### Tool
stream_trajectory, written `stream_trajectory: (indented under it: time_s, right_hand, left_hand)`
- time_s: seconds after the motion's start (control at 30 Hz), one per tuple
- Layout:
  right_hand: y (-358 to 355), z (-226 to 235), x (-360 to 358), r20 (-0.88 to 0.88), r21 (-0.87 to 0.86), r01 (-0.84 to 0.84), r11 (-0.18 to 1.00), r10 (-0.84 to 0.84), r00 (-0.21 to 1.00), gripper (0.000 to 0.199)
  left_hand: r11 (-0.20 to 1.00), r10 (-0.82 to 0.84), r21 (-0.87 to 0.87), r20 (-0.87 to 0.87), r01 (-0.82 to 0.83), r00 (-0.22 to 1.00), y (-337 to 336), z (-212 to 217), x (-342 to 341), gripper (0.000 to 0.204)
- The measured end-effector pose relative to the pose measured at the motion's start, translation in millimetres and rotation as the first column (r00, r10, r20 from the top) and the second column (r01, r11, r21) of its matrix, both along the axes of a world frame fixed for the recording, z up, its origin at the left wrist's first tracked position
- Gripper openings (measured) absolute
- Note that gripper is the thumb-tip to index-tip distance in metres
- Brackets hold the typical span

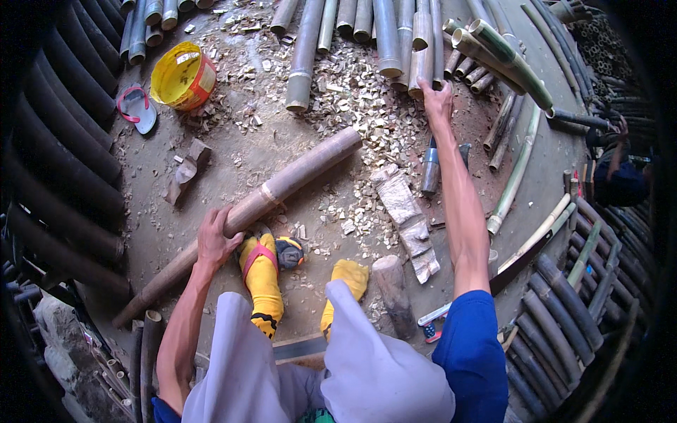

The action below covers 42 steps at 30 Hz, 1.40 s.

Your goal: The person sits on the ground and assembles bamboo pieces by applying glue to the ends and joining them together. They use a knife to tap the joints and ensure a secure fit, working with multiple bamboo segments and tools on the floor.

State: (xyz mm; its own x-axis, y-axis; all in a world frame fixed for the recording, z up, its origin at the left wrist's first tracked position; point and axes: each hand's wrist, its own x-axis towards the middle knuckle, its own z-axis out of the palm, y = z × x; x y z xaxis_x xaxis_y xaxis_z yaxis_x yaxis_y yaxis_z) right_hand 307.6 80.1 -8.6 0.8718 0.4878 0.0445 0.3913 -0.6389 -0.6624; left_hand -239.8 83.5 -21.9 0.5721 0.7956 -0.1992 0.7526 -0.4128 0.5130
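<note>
A long brown bamboo pole (303,171) lies slantwise on the ground, from lower left up to the middle. My left hand (217,238) is wrapped round it below its pale node ring. With the arm stretched far forward, my right hand (436,100) grips the near end of a notched bamboo pole (421,65) in the row at the back. Its fingertips are partly hidden. Under my right forearm lies a short dark cylindrical piece (429,174), partly covered. A tape measure (289,252) sits beside my yellow-socked left foot (261,275).
Wood chips (367,127) litter the ground. A yellow bucket (182,76) and a sandal (137,110) stand at far left. A rough wood block (407,222) and a short log (393,295) lie near my right foot. Bamboo stacks (557,310) flank both sides. Another person (622,169) is at far right.
</note>
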Motion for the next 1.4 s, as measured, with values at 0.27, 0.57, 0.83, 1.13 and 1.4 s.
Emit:
stream_trajectory:
  time_s: [0.27,0.57,0.83,1.13,1.4]
  right_hand:
    - [-48,-28,9,-0.688,0.498,0.161,0.852,0.275,0.672,0.057]
    - [-202,38,-165,-0.862,0.493,0.273,0.826,0.422,0.280,0.065]
    - [-240,48,-213,-0.921,0.388,-0.030,0.921,0.388,0.009,0.077]
    - [-185,20,-172,-0.672,0.220,-0.242,0.945,0.326,0.665,0.041]
    - [-105,-14,-146,-0.500,-0.071,-0.374,0.925,0.291,0.816,0.039]
  left_hand:
    - [0.998,-0.019,-0.056,0.023,0.020,1.000,2,-1,9,0.062]
    - [0.987,0.149,0.013,0.315,-0.161,0.937,1,31,35,0.045]
    - [0.771,0.566,-0.613,0.531,-0.175,0.631,-3,48,72,0.047]
    - [0.789,0.529,-0.504,0.268,-0.351,0.805,-46,34,23,0.020]
    - [0.421,0.681,-0.849,0.063,-0.319,0.730,-69,31,29,0.021]
